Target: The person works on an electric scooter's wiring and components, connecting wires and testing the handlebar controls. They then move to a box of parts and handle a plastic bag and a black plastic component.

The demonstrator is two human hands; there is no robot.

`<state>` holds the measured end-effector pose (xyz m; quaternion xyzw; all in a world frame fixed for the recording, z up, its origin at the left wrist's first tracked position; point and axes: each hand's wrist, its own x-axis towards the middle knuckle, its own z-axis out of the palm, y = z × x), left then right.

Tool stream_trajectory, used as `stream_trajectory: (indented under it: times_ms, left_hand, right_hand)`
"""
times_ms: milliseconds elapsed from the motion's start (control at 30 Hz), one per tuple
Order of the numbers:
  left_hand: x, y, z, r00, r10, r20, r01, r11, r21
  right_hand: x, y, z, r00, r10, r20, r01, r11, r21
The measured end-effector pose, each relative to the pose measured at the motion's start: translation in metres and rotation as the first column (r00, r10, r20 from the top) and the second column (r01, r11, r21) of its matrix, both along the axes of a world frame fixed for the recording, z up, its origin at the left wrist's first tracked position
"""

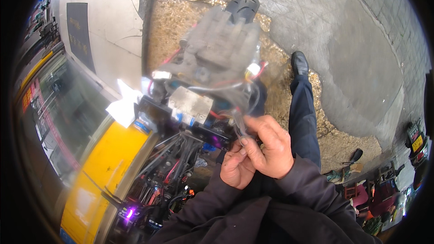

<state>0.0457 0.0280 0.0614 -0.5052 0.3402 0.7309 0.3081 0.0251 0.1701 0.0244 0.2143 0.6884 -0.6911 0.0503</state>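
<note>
My left hand (236,171) and my right hand (272,148) meet at the lower middle, their fingertips pinched close together. Between them runs a thin bundle of wires (239,124), partly covered by my fingers. It leads up into a dusty vehicle body with a grey ribbed plastic cover (219,40) and a black tyre (244,7) at its far end. Left of my hands, a silvery metal box (190,104) sits among loose wiring. A white connector (253,69) with red wires hangs at the cover's right side. The vehicle is somewhat blurred.
A yellow cabinet (106,162) with glass stands close on the left, beside a tangle of black cables and rods (176,167). White paper (124,106) lies near its corner. My shoe (299,63) rests on broken paving at right. Stools and people appear at the lower right.
</note>
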Motion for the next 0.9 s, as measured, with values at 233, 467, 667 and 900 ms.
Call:
stream_trajectory:
  times_ms: [233,467,667,900]
  left_hand:
    - [0.003,-0.018,0.010,0.965,-0.247,0.091,0.251,0.967,-0.037]
    - [-0.006,-0.040,0.026,0.958,-0.279,-0.065,0.235,0.895,-0.380]
    - [-0.028,-0.050,0.020,0.956,-0.210,-0.204,0.065,0.831,-0.552]
    - [-0.046,-0.053,0.013,0.961,-0.169,-0.219,0.001,0.794,-0.608]
  right_hand:
    - [-0.007,0.002,0.005,0.999,0.021,0.025,-0.021,1.000,0.002]
    - [-0.019,0.000,0.008,0.999,0.038,0.019,-0.039,0.999,0.036]
    - [-0.030,-0.002,0.010,0.993,0.122,0.005,-0.121,0.984,0.131]
    - [-0.055,-0.006,0.013,0.934,0.350,0.075,-0.353,0.862,0.363]
